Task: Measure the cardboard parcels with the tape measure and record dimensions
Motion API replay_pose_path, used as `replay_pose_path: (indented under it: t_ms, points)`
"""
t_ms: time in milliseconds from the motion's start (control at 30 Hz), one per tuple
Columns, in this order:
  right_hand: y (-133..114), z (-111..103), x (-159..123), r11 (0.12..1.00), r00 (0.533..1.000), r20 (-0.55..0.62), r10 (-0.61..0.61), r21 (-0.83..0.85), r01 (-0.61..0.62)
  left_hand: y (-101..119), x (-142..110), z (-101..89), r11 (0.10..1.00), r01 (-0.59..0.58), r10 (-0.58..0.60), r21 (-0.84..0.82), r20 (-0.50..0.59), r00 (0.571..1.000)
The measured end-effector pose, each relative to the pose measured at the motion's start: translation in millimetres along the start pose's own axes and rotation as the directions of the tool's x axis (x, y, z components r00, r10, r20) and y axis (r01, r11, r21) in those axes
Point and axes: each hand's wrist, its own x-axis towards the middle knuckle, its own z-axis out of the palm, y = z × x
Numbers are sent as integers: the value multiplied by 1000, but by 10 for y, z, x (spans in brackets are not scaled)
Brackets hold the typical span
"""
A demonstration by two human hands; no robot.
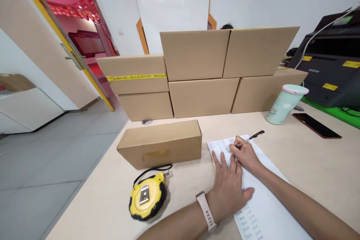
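Observation:
A sheet of white paper [267, 202] with columns of handwriting lies on the desk in front of me. My left hand [229, 183], with a pale pink watch band on the wrist, rests on it with fingers spread. Just beyond, my right hand [246, 153] grips a pen [254, 135], its tip end low over the upper part of the sheet. To the left lies a yellow and black tape measure [148, 196] with a black strap. Behind that is a long, closed cardboard box [163, 145].
Several stacked cardboard boxes [202, 97] form a wall across the desk's back. At right stand a light green cup [286, 105], a dark phone [317, 125] and a black printer [329, 60]. The desk [112, 202] ends at left above a tiled floor.

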Motion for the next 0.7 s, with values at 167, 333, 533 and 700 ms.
replay_pose_path:
  t_ms: [167, 333, 533, 700]
  points:
    - [-5, -1, -4, 1000, 1000, -3, 2, -2, -2, 3, -1, -11, 1000, 2, -2, -8, 14, 1000]
    - [-27, -10, -11, 1000, 1000, -13, 8, -5, -8, 11, -17, -15, 1000, 5, -5, 6, 18, 1000]
    - [-15, -4, -4, 1000, 1000, -5, 7, -6, -7, 10, -18, -19, 1000, 6, -6, 12, 9, 1000]
    - [-16, -5, -3, 1000, 1000, -12, 10, -2, -10, 11, -11, -18, 1000, 5, -5, 12, 12, 1000]
